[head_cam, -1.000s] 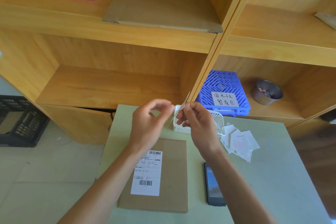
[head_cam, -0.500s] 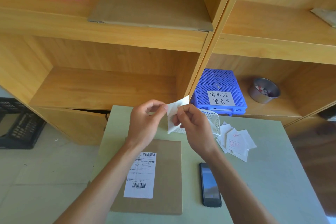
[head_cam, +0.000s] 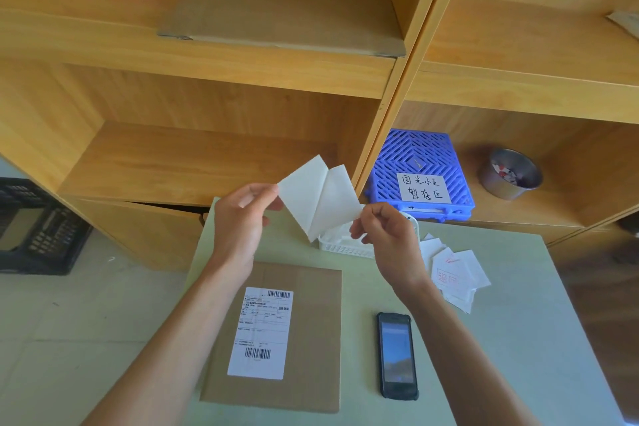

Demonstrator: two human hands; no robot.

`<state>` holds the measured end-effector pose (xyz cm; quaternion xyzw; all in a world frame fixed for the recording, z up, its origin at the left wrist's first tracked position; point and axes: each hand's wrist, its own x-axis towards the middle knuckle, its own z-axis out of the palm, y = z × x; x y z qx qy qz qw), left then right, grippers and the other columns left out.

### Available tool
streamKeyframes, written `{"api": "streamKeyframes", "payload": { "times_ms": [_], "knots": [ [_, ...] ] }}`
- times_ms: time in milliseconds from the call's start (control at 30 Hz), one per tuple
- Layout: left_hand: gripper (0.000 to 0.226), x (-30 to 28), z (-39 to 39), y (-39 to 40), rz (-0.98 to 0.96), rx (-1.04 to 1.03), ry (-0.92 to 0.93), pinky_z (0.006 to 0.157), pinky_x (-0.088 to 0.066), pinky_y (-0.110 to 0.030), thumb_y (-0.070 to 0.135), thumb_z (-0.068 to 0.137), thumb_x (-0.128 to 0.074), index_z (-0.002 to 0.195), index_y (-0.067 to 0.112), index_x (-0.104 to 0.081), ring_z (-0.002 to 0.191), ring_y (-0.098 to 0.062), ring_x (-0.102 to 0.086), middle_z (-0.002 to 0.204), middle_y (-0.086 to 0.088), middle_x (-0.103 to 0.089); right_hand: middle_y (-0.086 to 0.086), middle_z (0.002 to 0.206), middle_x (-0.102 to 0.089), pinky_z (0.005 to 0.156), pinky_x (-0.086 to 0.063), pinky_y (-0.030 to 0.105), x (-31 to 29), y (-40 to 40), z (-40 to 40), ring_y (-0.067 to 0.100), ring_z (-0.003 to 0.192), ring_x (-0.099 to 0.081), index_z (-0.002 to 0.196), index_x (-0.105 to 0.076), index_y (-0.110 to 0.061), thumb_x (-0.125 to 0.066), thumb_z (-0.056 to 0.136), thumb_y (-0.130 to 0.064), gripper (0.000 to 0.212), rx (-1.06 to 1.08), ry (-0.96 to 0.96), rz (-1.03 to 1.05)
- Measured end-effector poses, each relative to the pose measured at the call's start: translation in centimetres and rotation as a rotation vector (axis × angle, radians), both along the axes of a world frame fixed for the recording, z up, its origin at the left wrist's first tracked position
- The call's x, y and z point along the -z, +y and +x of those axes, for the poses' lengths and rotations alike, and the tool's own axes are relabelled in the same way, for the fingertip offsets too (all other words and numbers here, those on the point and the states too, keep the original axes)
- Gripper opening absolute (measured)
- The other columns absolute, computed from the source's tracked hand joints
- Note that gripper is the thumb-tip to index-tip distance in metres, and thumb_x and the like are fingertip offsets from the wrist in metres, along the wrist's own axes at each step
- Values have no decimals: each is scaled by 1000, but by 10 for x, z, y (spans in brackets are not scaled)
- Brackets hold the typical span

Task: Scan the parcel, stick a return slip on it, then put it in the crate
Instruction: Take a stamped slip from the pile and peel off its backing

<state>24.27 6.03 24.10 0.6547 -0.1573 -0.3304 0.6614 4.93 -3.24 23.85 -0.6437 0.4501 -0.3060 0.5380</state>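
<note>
My left grip [head_cam: 242, 218] pinches one white sheet of the return slip [head_cam: 320, 199]; my right grip [head_cam: 387, 235] pinches the other, the two parted in a V above the worktop [head_cam: 518, 339]. Parcel [head_cam: 304, 339] lies flat below, label up, phone [head_cam: 397, 355] just beside it. Blue crate [head_cam: 420, 162] sits on the shelf behind.

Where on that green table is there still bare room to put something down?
The table is bare right of the phone and below the loose slips, and in a narrower strip between the parcel and the phone. It is crowded at the back, around the white basket and the slips.
</note>
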Motion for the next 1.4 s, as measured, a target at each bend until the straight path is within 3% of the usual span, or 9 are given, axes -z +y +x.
{"api": "streamKeyframes", "payload": {
  "times_ms": [133,467,600,800,1033,1300,1400],
  "knots": [
    [17,6,5,1,1,-82,29,69,-44,-33,20,90,-70,74,26,-75,81,-18,-70,77,0,-76,0,74,-71,68,-51,28,9,-11,-10,11,70,-65,83,-63,-7,-49,102,-9,24,48,-37,104],
    [11,26,14,8,24,-200,8,62,-41,-27,17,93,-68,82,20,-70,76,-17,-68,81,1,-73,0,74,-70,70,-47,33,38,-49,-46,18,71,-63,82,-65,-12,-51,100,-12,23,271,-160,388],
    [12,32,5,4,34,-179,-37,65,-43,-30,16,92,-70,81,21,-72,75,-13,-66,67,9,-70,3,81,-70,69,-48,31,62,-72,-53,17,71,-63,91,-67,-10,-54,101,-16,18,319,-91,412],
    [14,47,-9,2,81,-133,-44,68,-44,-32,17,92,-70,81,23,-74,75,-10,-68,70,7,-73,5,86,-70,69,-47,30,105,-101,-37,17,71,-63,88,-69,-12,-59,98,-15,15,323,38,482],
    [13,65,-17,8,162,-122,-42,68,-46,-32,16,94,-69,83,20,-74,72,-3,-69,79,11,-77,2,78,-75,72,-51,30,138,-111,-16,14,69,-66,83,-72,-14,-71,92,-17,10,349,98,552],
    [11,76,-20,15,211,-106,-19,69,-46,-31,17,93,-70,84,17,-75,77,-11,-71,81,4,-77,4,76,-72,68,-51,30,148,-108,-10,15,68,-65,90,-72,-10,-76,88,-18,9,374,103,565],
    [11,77,-20,17,206,-88,-29,70,-47,-31,16,94,-70,84,18,-76,81,-15,-71,83,-1,-78,5,75,-69,68,-49,32,147,-104,-13,15,67,-63,82,-69,-11,-78,87,-20,14,374,116,560]
  ]
}}
